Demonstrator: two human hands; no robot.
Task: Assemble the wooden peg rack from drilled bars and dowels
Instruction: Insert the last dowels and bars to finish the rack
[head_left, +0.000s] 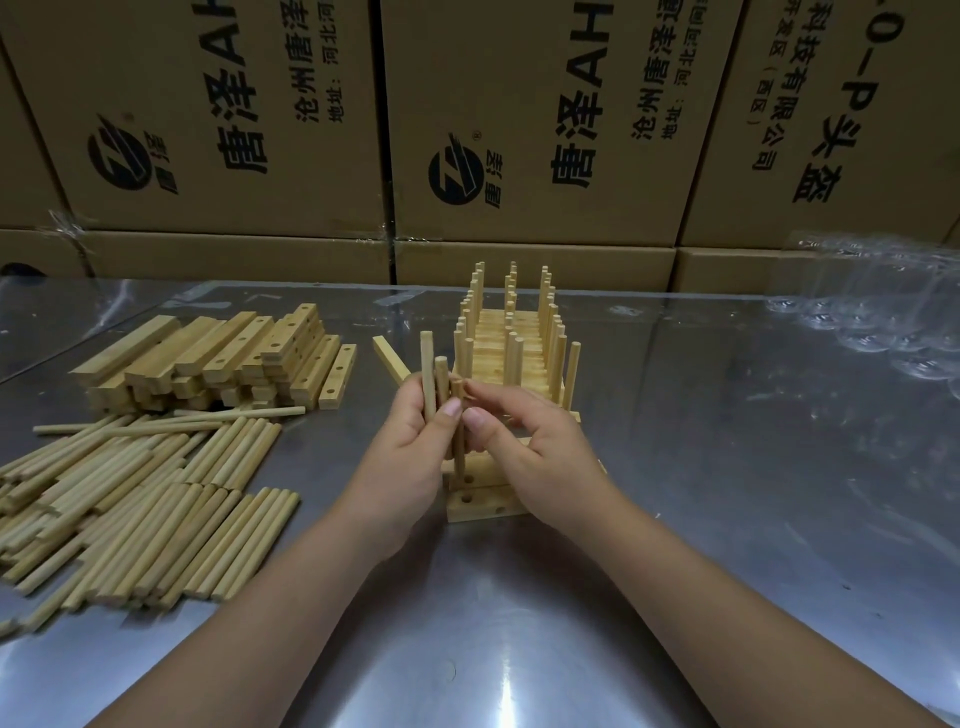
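Head view: left hand (400, 467) tight round 2 dowels (427, 364), right hand (540, 457) tight on 3rd dowel (458, 452), drilled bars (483, 506) just beneath.

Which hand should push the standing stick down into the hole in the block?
The right hand, probably. It pinches the dowel standing in the drilled bar, while the left hand is full, gripping spare dowels.

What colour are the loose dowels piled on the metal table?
Pale, light-tan bare wood. The dowels show best in the head view, the only one given.
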